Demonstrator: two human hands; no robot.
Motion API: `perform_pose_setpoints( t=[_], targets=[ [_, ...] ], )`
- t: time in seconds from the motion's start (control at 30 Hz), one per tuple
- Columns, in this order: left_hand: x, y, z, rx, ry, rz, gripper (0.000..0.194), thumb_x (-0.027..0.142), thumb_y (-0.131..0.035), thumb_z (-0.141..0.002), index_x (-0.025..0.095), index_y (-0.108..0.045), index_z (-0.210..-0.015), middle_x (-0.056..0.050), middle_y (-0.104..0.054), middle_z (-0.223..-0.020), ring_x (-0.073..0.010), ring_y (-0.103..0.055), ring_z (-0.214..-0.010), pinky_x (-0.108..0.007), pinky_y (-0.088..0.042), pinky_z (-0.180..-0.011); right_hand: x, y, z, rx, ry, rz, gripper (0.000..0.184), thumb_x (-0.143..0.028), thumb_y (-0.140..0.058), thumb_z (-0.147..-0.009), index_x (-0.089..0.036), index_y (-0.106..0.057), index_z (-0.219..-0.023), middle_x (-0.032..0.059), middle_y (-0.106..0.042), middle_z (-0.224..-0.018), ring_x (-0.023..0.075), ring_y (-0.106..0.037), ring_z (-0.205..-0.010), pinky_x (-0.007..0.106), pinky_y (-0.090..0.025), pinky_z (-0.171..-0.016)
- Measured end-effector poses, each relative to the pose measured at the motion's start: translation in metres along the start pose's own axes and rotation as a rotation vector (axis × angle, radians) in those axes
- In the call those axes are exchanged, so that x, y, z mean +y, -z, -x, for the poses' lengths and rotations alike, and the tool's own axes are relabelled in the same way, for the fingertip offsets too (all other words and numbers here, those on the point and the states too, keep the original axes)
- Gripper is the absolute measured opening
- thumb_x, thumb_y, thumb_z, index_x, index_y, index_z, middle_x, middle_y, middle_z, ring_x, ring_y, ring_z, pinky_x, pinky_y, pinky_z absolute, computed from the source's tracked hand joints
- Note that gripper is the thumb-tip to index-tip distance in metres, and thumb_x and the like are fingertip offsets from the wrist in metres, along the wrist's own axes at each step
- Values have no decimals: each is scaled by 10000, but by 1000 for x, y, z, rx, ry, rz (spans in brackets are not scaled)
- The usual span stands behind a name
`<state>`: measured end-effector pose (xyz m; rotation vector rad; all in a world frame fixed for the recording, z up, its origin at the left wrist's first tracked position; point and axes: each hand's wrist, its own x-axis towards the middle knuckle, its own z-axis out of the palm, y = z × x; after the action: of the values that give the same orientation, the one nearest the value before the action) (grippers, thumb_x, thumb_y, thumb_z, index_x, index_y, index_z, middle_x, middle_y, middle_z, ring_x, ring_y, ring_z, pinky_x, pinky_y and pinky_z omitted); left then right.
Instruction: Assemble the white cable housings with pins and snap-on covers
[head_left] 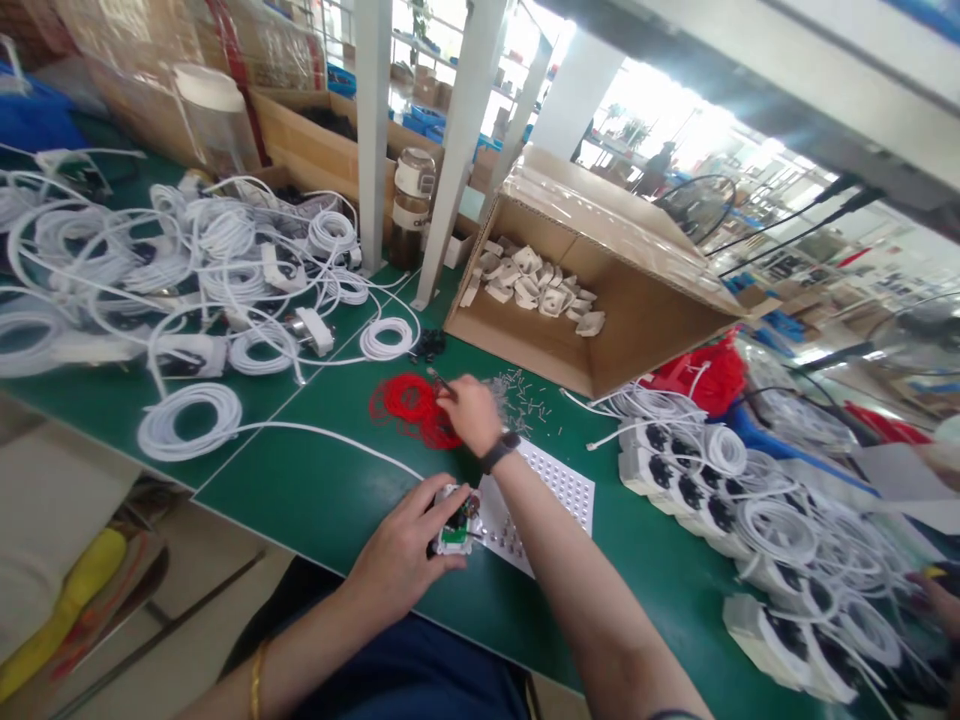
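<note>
My left hand point(409, 540) grips a small white housing point(454, 535) with a green circuit board inside, near the table's front edge. A white cable point(330, 432) runs from it to a coil point(190, 422) on the left. My right hand point(471, 412) reaches forward, its fingers closed around a slim, dark, rod-like tool point(442, 382) whose kind I cannot make out. Below its fingers lies a tangled pile of thin red rings point(409, 398). Just right of that hand, small screws point(521, 400) are scattered. A white sheet with rows of small round pieces point(559, 485) lies partly under my right forearm.
Many coiled white cables with housings point(225, 240) cover the left side. An open cardboard box point(622, 350) holds white plastic parts point(529, 275). Housings with black parts and coils point(690, 490) line the right. Metal posts point(373, 140) and a bottle point(411, 205) stand at the back.
</note>
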<state>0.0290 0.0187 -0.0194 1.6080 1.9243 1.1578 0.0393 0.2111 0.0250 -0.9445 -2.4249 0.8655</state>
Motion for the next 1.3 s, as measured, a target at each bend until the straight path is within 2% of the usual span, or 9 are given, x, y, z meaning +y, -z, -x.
perform_pose_setpoints(
  t=[0.1, 0.27, 0.37, 0.5, 0.8, 0.9, 1.03, 1.13, 1.3],
  targets=[
    [1, 1, 0, -19, 15, -9, 752, 154, -781, -607, 297, -483, -1283, -65, -508, -1309, -244, -514, -1180, -387, -444, -1009, -4, -1, -8, 25, 7, -38, 88, -151, -587, -748, -176, -637, -680, 41, -642, -787, 165, -586, -761, 298, -423, -769],
    [2, 2, -1, -26, 36, 2, 804, 167, -759, -635, 302, -400, -1341, -56, -503, -1318, -234, -498, -1202, -384, -417, -1033, -12, 41, -11, 19, -48, -227, 157, -287, -561, -779, -153, -639, -757, 33, -681, -729, 126, -590, -636, 239, -445, -611],
    [-1, 0, 0, 1, 49, 1, 860, 176, -738, -651, 316, -313, -1386, -53, -503, -1323, -235, -507, -1196, -396, -417, -1031, -17, 66, -11, 10, -141, -451, 191, -335, -616, -732, -146, -621, -757, 19, -659, -653, 77, -485, -472, 197, -339, -439],
    [-4, -3, 0, 35, 25, -9, 775, 187, -722, -653, 297, -387, -1343, -50, -522, -1308, -240, -530, -1172, -387, -435, -1017, -23, 84, -8, -6, -206, -573, 233, -360, -671, -681, -151, -603, -758, -27, -587, -569, 35, -330, -376, 188, -166, -344],
    [-6, -3, -1, 8, -3, -48, 701, 210, -711, -678, 251, -392, -1301, -66, -532, -1283, -231, -514, -1182, -385, -421, -1028, -4, 115, 44, -352, -396, -762, 242, -371, -681, -711, -166, -555, -733, -61, -561, -561, 11, -187, -342, 188, -74, -331],
    [-8, -4, -1, -10, -9, -64, 690, 259, -702, -705, 245, -369, -1310, -77, -516, -1293, -238, -497, -1196, -396, -408, -1035, 20, 110, 72, -402, -484, -605, 239, -384, -646, -748, -158, -576, -721, -44, -582, -578, 21, -210, -341, 182, -135, -327],
    [-10, -7, -1, -21, -10, -79, 673, 335, -672, -738, 245, -351, -1323, -85, -495, -1306, -251, -479, -1209, -407, -392, -1040, 41, 91, 89, -186, -377, -71, 111, -248, -673, -737, -139, -654, -745, 39, -657, -749, 102, -543, -573, 228, -419, -547],
    [-13, -9, -1, -32, 0, -93, 668, 344, -661, -748, 244, -341, -1325, -88, -488, -1309, -252, -476, -1209, -412, -381, -1046, 47, 80, 91, -12, -355, 134, 121, -182, -652, -747, -158, -670, -864, 64, -654, -935, 161, -593, -833, 274, -433, -750],
    [-11, -3, -3, -93, 29, -78, 669, 331, -646, -752, 252, -326, -1334, -81, -450, -1355, -258, -442, -1245, -430, -361, -1057, 56, 69, 97, 18, -445, 288, 67, -192, -632, -746, -139, -647, -785, 65, -651, -797, 172, -598, -720, 263, -417, -653]
  ],
)
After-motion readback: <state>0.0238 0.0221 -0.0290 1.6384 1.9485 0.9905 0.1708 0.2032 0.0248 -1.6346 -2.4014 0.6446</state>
